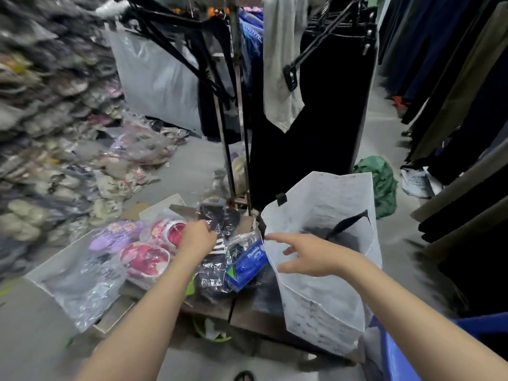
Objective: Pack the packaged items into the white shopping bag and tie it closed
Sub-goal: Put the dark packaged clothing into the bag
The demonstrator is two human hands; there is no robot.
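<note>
While the packing is under way, the person stands over a low pile of goods, both forearms stretched forward.

Left hand [198, 237]: fingers curled down and closed on a clear-wrapped dark package [220, 218] just beyond the knuckles; judged to be the next item to lift. The fingertips are hidden behind the hand, so how firm the grip is cannot be told.

Right hand [305, 257]: fingers spread and loose, forefinger stretched toward the near rim of the white shopping bag [324, 292]; contact with the rim cannot be confirmed. Likely purpose: to steady the mouth and hold it wide for the incoming package.

White shopping bag: upright directly under and beyond the right hand, mouth gaping, a black strap handle [345, 224] sagging inside over something dark; not yet tied.

Blue packet [248, 264]: between the two hands, leaning beside the bag's left wall.

Pink slippers in clear wrap [145, 257]: just left of the left forearm, beside purple ones [108, 239]; unpacked.

Goods still outside the bag: several, so the task looks well short of tying.

Risk: thin bag walls may fold inward if the rim is released.
</note>
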